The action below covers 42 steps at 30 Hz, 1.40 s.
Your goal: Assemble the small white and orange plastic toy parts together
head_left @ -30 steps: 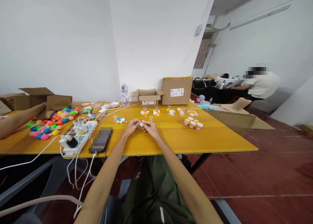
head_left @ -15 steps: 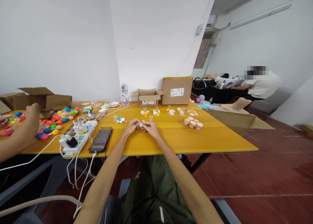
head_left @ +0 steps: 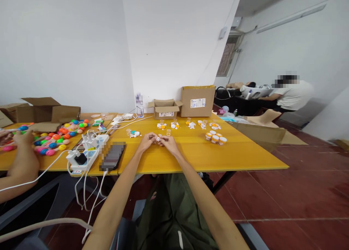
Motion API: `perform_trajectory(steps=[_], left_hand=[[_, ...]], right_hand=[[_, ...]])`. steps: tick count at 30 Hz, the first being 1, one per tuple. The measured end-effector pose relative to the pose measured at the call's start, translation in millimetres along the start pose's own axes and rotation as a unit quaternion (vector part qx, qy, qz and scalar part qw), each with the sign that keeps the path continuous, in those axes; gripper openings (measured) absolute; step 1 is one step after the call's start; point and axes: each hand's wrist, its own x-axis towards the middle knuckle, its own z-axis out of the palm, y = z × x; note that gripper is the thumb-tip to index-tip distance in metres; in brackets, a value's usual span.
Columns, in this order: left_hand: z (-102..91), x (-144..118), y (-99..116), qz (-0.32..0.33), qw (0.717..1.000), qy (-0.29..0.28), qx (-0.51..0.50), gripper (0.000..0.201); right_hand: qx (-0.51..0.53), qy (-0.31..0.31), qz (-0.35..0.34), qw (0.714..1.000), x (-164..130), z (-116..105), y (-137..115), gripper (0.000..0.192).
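A small white piece with dark dots or holes is pinched between my two hands, just above the table's near half. My left hand grips it from the left, its fingers curled closed. From the right, the closed fingers of my right hand meet it; my fingers partly hide it. Just beyond my right hand stands a clear plastic cup. Farther back lie small heaps of white and orange parts. Some white and green parts lie left of my hands, and a cluster of orange jars with white lids stands to the right.
A phone and a power strip with white cables lie left of my arms. Cardboard boxes and a bottle stand at the back. At far left, a co-worker's hand is among colourful balls.
The co-worker's arm at the left has lowered toward the colourful balls. My hands stay in place; the dotted white piece between my fingers has turned slightly.
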Motion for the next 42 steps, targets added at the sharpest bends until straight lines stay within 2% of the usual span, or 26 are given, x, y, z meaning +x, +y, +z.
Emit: perform_trajectory(steps=[7,14,31,42], left_hand=[[-0.8,0.4,-2.6,-0.013,1.0,0.004,-0.003,0.022],[-1.7,1.5,-6.0,-0.022,1.0,-0.01,-0.007,0.027],[-0.8,0.8,-4.2,-0.027,0.999,-0.033,-0.024,0.028],[-1.2,1.4,-5.9,-0.018,0.998,-0.048,-0.023,0.028]], right_hand=[[0.006,0.03,-0.016,0.999,0.9,-1.5,3.9,0.028],[0.009,0.046,-0.009,0.999,1.1,-2.6,5.1,0.023],[0.024,0.043,-0.005,0.999,0.8,-3.3,2.3,0.013],[0.015,0.049,-0.021,0.998,0.0,-2.7,3.4,0.015]])
